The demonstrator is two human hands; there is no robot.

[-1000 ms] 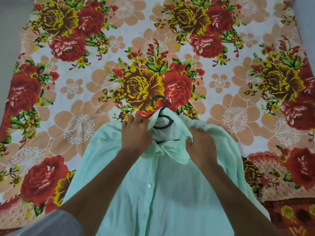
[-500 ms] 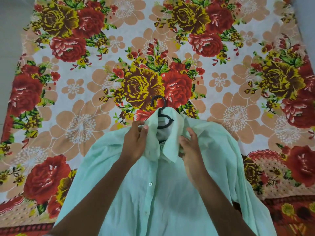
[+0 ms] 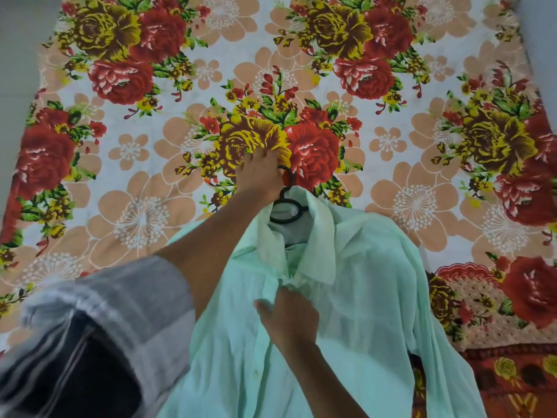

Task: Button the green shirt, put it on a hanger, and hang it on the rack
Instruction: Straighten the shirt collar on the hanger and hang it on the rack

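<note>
Left hand grips the hanger hook. Right hand pinches the shirt placket below the collar. Bedsheet beyond lies open.

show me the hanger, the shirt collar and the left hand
hanger [image 3: 285,210]: head view, on the black loop under the hook
shirt collar [image 3: 321,239]: head view, on its right flap
left hand [image 3: 260,173]: head view, back of the hand at the hook
</note>
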